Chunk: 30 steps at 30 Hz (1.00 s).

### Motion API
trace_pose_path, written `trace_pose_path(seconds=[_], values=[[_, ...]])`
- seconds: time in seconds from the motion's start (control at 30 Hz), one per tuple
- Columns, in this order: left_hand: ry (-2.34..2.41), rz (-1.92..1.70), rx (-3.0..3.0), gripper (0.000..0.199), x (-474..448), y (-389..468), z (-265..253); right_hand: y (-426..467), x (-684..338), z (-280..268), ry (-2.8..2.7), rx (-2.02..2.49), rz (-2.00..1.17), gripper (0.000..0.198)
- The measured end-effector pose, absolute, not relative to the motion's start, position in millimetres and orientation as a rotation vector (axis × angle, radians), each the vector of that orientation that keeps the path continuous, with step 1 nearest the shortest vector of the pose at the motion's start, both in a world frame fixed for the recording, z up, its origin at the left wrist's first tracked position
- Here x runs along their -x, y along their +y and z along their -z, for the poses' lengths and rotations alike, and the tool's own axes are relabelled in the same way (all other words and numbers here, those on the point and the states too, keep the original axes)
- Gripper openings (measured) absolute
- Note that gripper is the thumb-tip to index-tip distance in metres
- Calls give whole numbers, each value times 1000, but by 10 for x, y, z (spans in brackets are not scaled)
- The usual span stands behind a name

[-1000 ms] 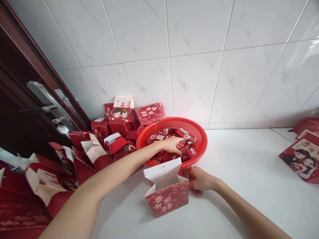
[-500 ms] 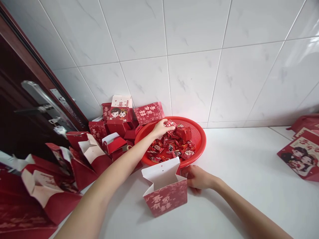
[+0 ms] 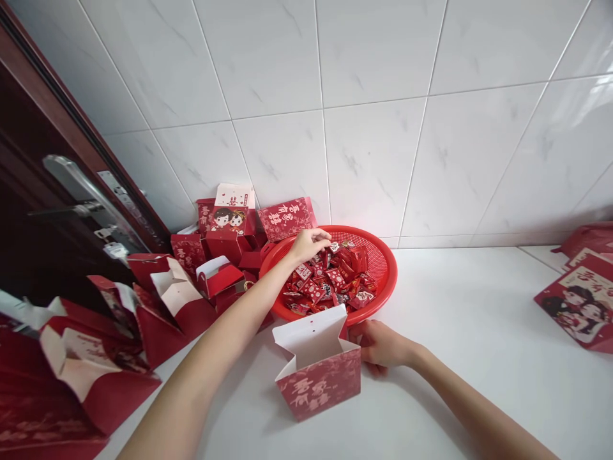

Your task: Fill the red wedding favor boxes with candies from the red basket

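My left hand (image 3: 310, 245) hovers over the left part of a red plastic basket (image 3: 387, 268), fingers loosely bent and apart, holding nothing that I can see. Below it, red-wrapped candies (image 3: 335, 277) lie heaped in the basket, some in dotted wrappers. In front of the basket stands a red paper candy box (image 3: 320, 388) with its top flaps up; what lies inside it is hidden. My right hand (image 3: 380, 345) grips this box at its right side, fingers curled, partly behind it.
Many open red boxes (image 3: 177, 291) crowd the left side beside a dark door (image 3: 29, 185) with a metal handle. A flat-lying box (image 3: 287, 218) leans at the tiled wall behind. On the right stands a printed box (image 3: 579, 306) on the white countertop (image 3: 454, 300).
My left hand has let go of several candies in dotted wrappers, which now lie on the heap in the basket. My right hand and the box have stayed put.
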<state>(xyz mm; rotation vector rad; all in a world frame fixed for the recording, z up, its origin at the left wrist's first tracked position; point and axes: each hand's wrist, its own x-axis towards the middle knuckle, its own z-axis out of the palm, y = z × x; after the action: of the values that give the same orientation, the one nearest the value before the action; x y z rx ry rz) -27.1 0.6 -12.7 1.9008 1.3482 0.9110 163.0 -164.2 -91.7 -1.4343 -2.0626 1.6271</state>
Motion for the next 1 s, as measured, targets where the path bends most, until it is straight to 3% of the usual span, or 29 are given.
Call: trace_pose_path(seconds=[0.23,0.5,0.6,0.73,1.0], values=[[954,-265,-2272,22,222,-175,152,-1635,-1641,942,-2033,1408,-1662,6],[778,212,-2604,66,44,-352,235,-1626,-1651,959,-2026,1388,-1670,7],[786,333,-2699,73,-3,-400,253,-1625,-1651,962,-2035,1369,-1662,6],[768,352,-2750,66,-28,-411,282,-1629,-1649,957,-2050,1366,-1641,5],[768,351,-2760,30,-46,-406,275,-1639,-1637,951,-2015,1372,-1647,7]])
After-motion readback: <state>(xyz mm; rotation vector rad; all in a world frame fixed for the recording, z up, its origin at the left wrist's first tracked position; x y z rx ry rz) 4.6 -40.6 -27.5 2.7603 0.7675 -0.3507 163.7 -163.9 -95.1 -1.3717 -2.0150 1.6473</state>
